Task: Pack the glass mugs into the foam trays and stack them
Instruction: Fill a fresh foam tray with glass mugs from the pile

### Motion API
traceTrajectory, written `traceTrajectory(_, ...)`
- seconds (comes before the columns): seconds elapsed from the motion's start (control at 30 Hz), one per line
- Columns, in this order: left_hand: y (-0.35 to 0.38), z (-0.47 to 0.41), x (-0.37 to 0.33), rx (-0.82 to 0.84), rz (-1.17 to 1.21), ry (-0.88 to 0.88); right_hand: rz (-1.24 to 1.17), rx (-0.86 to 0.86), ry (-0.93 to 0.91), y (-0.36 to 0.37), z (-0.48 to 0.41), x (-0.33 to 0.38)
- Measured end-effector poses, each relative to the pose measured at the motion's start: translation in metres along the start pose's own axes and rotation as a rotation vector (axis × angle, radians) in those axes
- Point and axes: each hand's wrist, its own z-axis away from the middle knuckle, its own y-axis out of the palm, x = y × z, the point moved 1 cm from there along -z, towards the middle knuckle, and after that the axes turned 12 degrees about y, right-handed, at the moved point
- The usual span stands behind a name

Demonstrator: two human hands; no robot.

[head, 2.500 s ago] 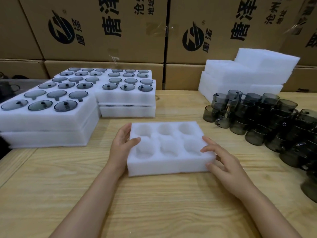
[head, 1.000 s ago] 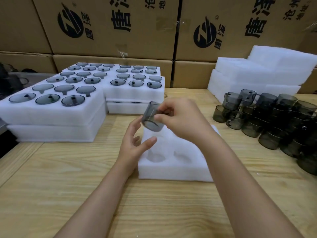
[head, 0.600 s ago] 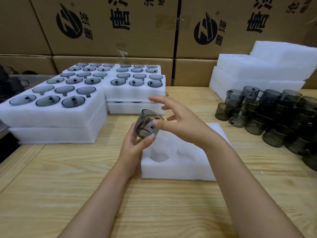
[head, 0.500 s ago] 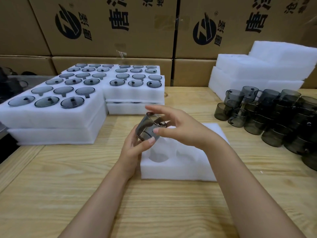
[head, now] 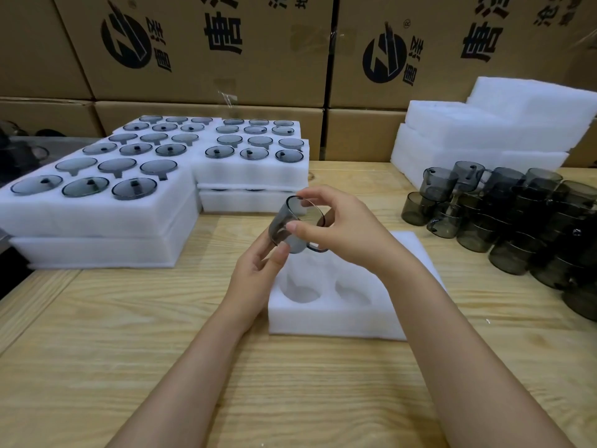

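Observation:
A smoky grey glass mug [head: 292, 226] is held tilted in the air above the far left corner of an empty white foam tray [head: 336, 315]. My left hand [head: 258, 273] grips its lower side from below with thumb and fingers. My right hand [head: 339, 227] pinches the rim from above, fingers curled over the opening. Two round hollows of the tray show at its front; my right forearm covers the others. A heap of loose grey mugs [head: 504, 215] lies at the right of the table.
Filled foam trays [head: 97, 218] stand stacked two high at the left, a second stack [head: 252, 179] behind the mug. Spare foam pieces [head: 484, 134] are piled at the back right. Cardboard boxes [head: 200, 46] wall off the far side. Bare wooden table [head: 129, 350] lies in front.
Both hands left the tray's sides. My right hand brought a mug over from the right, my left hand took hold of it underneath, and the mug has turned more upright.

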Motion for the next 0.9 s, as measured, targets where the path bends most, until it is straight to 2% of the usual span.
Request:
traceTrajectory(0.07,0.000,0.000,0.001,0.004,0.004,-0.021,-0.027,-0.068,0.034,-0.002,-0.001,-0.003)
traceTrajectory(0.17,-0.003,0.000,0.004,-0.030,0.008,-0.045,0.071,-0.224,0.064,0.002,-0.004,-0.009)
traceTrajectory(0.3,-0.005,0.002,0.006,0.011,-0.002,-0.058,0.144,-0.289,0.101,0.005,-0.006,-0.018)
traceTrajectory(0.63,-0.003,0.002,0.003,-0.004,-0.007,-0.081,0.441,-0.309,0.054,0.025,-0.012,-0.023)
traceTrajectory(0.77,0.001,-0.008,-0.001,-0.136,0.076,-0.156,0.476,-0.291,0.044,0.026,-0.011,-0.024)
traceTrajectory(0.83,0.007,-0.021,-0.005,-0.177,-0.016,-0.189,0.454,-0.228,0.079,0.022,-0.013,-0.022)
traceTrajectory(0.9,0.015,-0.040,-0.009,-0.138,-0.123,-0.225,0.409,-0.136,0.128,0.015,-0.020,-0.020)
